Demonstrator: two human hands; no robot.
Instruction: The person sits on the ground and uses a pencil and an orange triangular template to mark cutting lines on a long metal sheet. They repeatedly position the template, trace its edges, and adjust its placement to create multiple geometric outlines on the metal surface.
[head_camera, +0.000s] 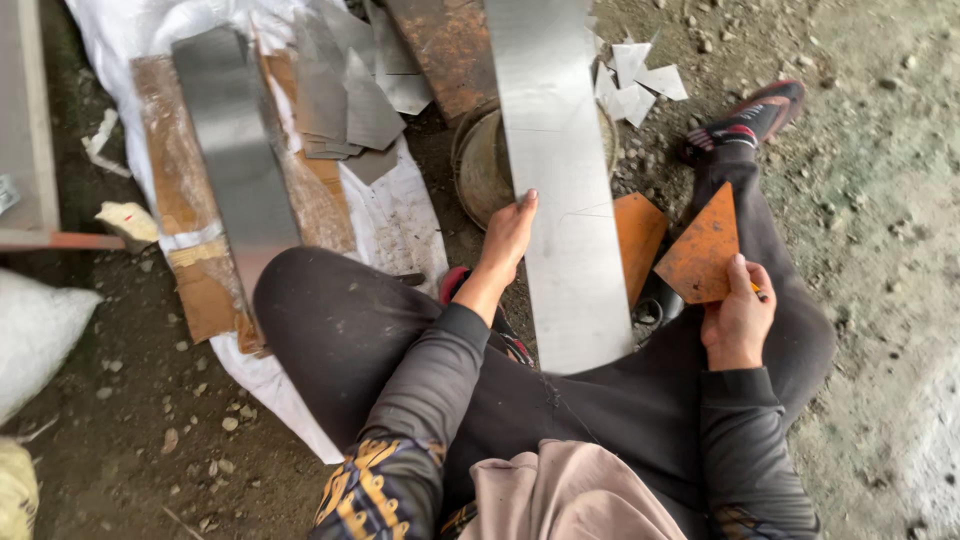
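Across the lap, a long grey metal strip (565, 190) runs from the thighs up over a round rusty drum (484, 165) and out of the top of the view. The left hand (508, 238) rests against the strip's left edge, about midway along its visible length. The fingers are nearly straight and point up the edge; the thumb lies beside them. The hand is largely open: it steadies the strip and does not clamp it.

The right hand (738, 318) sits over the right knee, just right of the strip and clear of it. It is closed on the lower edge of a rusty orange plate (702, 250), fingers curled over the front. The plate stands tilted, its pointed corner up. How the thumb sits behind the plate cannot be told.

A second orange piece (638, 232) lies on the ground between strip and plate, touching the strip's right edge. A scratched line crosses the strip near the left hand. Left of the legs, more grey sheets (235, 150) lie on white sacking (395, 215). Small offcuts (635, 80) lie on the dirt near the shoe (752, 118).
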